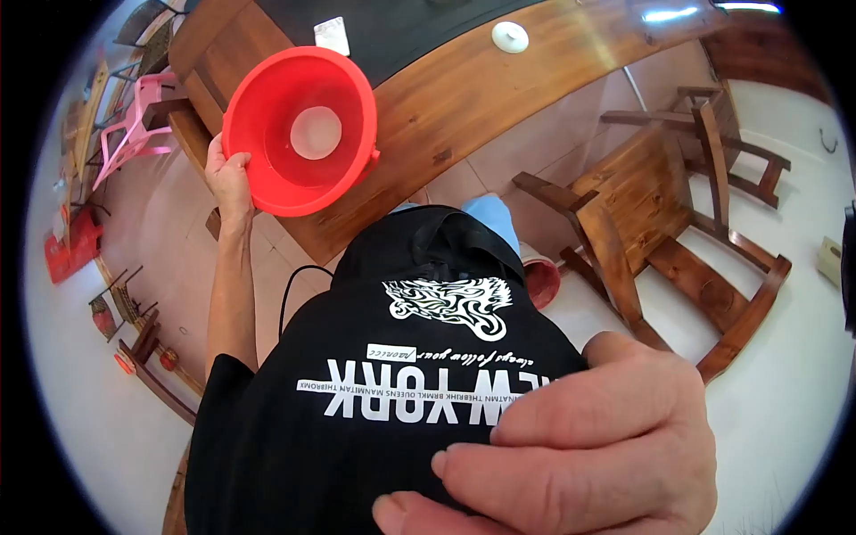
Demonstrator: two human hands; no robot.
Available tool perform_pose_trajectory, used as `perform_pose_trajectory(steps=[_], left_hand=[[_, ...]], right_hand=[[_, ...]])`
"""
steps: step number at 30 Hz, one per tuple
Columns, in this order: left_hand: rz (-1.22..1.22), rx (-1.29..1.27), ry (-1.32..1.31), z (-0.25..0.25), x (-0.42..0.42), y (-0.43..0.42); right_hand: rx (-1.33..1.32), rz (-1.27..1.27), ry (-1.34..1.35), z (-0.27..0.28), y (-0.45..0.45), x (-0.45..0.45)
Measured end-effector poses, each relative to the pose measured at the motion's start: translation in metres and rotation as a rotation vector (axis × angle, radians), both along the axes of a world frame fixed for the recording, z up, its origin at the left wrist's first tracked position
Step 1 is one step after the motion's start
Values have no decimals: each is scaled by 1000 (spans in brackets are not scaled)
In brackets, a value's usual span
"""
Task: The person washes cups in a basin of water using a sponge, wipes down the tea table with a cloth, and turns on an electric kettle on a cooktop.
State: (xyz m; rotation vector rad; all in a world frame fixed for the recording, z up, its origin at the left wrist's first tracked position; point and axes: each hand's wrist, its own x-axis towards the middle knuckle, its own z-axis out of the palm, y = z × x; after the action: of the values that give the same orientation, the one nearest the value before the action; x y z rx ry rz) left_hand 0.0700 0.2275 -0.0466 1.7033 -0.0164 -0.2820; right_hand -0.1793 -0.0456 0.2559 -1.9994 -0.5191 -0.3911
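1. Red bucket (267,116). Held out at the table's near corner, left of the body, mouth turned up toward the wearer, interior in full view. Cannot tell from this angle whether touching the table or lifted just above it. At the bottom, a pale round patch (316,133); cannot tell whether a separate item, liquid or bare base.

2. Left hand (228,178). Clamped on the bucket's left rim, thumb hooked over the lip, remaining fingers mostly hidden behind the outer wall. Probably gripped so to pinch thin plastic firmly with one hand and leave the opening unobstructed. Arm extended, likely to keep the bucket clear of the torso.

3. Right hand (580,437). Raised close to the camera, in front of the black shirt (267,428), well apart from the bucket. Fingers half-curled, with gaps between the tips; no held item visible. Cannot tell whether closed on something, nor the reason for raising.

4. Wooden table (446,107). Inset with a dark panel (428,36). On it, beyond the bucket, a small white packet (332,37); farther right, on bare wood, a round white lid (510,37), knob upward, apparently set down so for easy lifting.

5. Wooden chair (651,205). Right of the body, apart from the table, perhaps leaving standing room.
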Motion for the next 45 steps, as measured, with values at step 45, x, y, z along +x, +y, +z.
perform_pose_trajectory(steps=[45], left_hand=[[340, 626, -119, 35, -22, -23]], right_hand=[[-675, -187, 521, -353, -235, 151]])
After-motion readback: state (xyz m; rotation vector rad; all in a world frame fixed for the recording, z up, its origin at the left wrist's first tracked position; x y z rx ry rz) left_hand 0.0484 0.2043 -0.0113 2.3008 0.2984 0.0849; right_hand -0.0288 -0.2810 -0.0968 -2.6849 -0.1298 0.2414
